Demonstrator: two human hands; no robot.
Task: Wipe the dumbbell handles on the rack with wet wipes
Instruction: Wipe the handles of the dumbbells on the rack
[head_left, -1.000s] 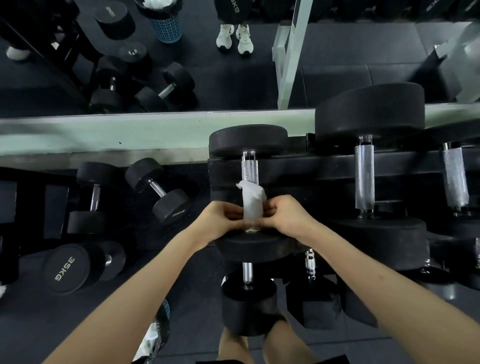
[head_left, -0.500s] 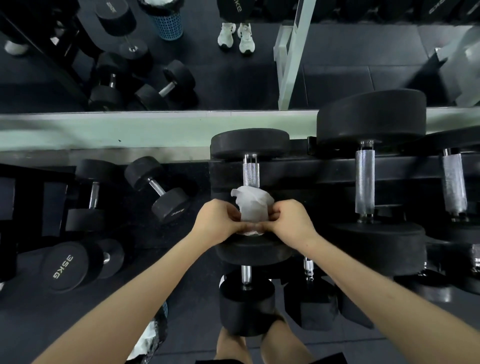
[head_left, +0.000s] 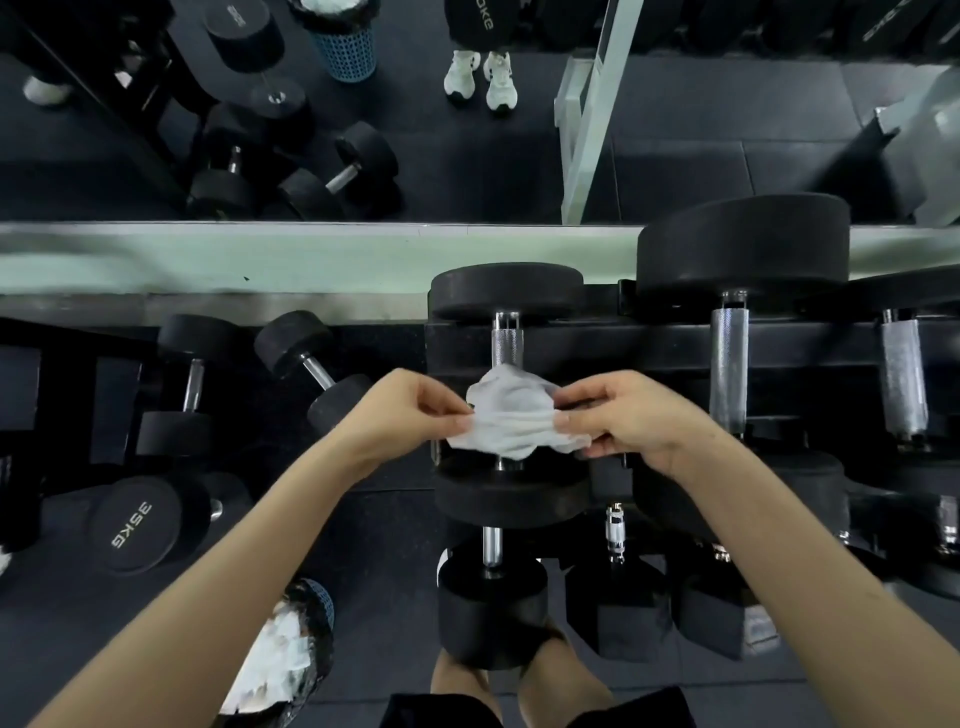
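White and crumpled, the wet wipe (head_left: 511, 418) hangs spread between my two hands, over the near half of the knurled handle (head_left: 505, 340) of the leftmost dumbbell (head_left: 506, 291) on the rack (head_left: 613, 343). I cannot tell whether it touches the metal. My left hand (head_left: 410, 415) pinches its left edge between thumb and fingertips. My right hand (head_left: 631, 421) pinches the right edge likewise, knuckles up. Both forearms reach in from the near side, converging toward the handle.
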